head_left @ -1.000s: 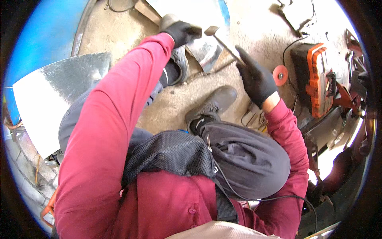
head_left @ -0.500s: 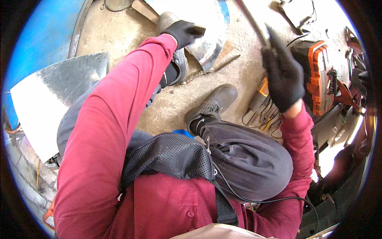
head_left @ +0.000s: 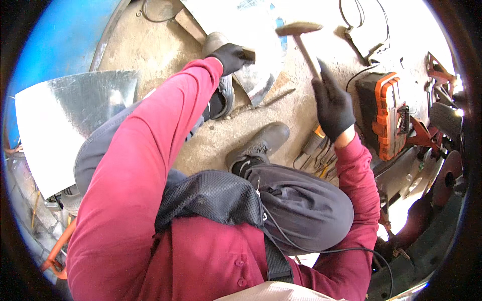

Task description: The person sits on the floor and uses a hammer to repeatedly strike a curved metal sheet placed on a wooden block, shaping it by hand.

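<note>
My right hand (head_left: 334, 109), in a black glove, is wrapped round the handle of a hammer (head_left: 299, 29). Its head is raised over the floor, to the right of a shiny curved metal sheet (head_left: 257, 75). In its black glove, my left hand (head_left: 229, 59) grips a small brownish block (head_left: 248, 54) at the sheet's left edge. The block's lower end is hidden, so I cannot tell whether it touches the sheet. Close behind that hand is the toe of my left shoe (head_left: 215, 40).
Another bare metal sheet (head_left: 75, 120) leans at the left, beside a blue panel (head_left: 65, 40). A black and orange toolbox (head_left: 389, 115) stands to the right, with a yellow-grey tool (head_left: 315, 140) and cables near it. A thin rod (head_left: 277, 98) lies on the concrete floor (head_left: 211, 150).
My right hand has swung leftward, and the hammer head has come into view. My left hand holds the block in nearly the same spot. The whole view has shifted slightly.
</note>
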Action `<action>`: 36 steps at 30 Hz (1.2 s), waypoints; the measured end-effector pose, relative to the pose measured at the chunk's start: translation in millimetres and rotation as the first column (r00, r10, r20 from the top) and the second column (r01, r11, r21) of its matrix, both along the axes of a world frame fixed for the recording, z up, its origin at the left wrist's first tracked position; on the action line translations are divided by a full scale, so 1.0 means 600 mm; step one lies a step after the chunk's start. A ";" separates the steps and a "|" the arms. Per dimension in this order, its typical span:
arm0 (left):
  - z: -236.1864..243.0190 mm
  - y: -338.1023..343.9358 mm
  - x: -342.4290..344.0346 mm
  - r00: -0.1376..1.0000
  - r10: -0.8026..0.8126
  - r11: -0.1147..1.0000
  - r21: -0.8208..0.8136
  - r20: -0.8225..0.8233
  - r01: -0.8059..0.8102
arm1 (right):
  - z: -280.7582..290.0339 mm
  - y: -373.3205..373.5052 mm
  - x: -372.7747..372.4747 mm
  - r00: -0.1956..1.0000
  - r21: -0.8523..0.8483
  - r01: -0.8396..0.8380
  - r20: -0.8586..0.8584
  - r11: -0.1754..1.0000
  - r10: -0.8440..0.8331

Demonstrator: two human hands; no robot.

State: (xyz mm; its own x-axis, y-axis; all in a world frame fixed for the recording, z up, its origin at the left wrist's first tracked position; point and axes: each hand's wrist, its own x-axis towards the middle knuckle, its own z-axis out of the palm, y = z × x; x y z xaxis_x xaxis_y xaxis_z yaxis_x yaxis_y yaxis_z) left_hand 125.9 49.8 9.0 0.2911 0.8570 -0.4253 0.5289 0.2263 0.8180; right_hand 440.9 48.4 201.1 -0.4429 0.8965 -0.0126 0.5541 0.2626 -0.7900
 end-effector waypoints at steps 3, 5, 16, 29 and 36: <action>-0.006 -0.002 -0.006 0.988 -0.013 0.999 0.047 0.151 0.006 | 0.052 0.018 -0.013 0.996 0.006 0.029 -0.079 1.000 -0.028; -0.008 -0.007 -0.007 0.976 0.031 0.999 0.016 0.215 -0.036 | 0.069 0.026 -0.023 0.995 0.167 0.053 -0.095 0.985 -0.038; 0.011 0.015 0.000 0.991 -0.058 0.992 0.103 -0.117 0.070 | 0.000 -0.023 -0.018 0.972 0.001 -0.103 0.212 0.995 0.101; 0.014 0.008 0.034 0.959 -0.136 0.977 0.127 -0.249 0.172 | -0.021 -0.034 0.013 0.961 0.000 -0.121 0.252 0.993 0.117; -0.010 0.012 0.005 0.986 -0.159 0.952 0.255 -0.058 0.169 | 0.022 -0.033 0.006 0.961 -0.017 -0.153 0.232 0.988 0.153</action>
State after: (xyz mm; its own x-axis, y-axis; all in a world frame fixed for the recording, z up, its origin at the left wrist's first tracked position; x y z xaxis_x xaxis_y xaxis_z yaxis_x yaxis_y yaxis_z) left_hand 128.9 56.9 3.3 0.4251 0.8807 -0.2088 0.5714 -0.0822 0.8165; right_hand 444.4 28.4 214.2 -0.5599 0.8183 -0.1299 0.6750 0.3595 -0.6443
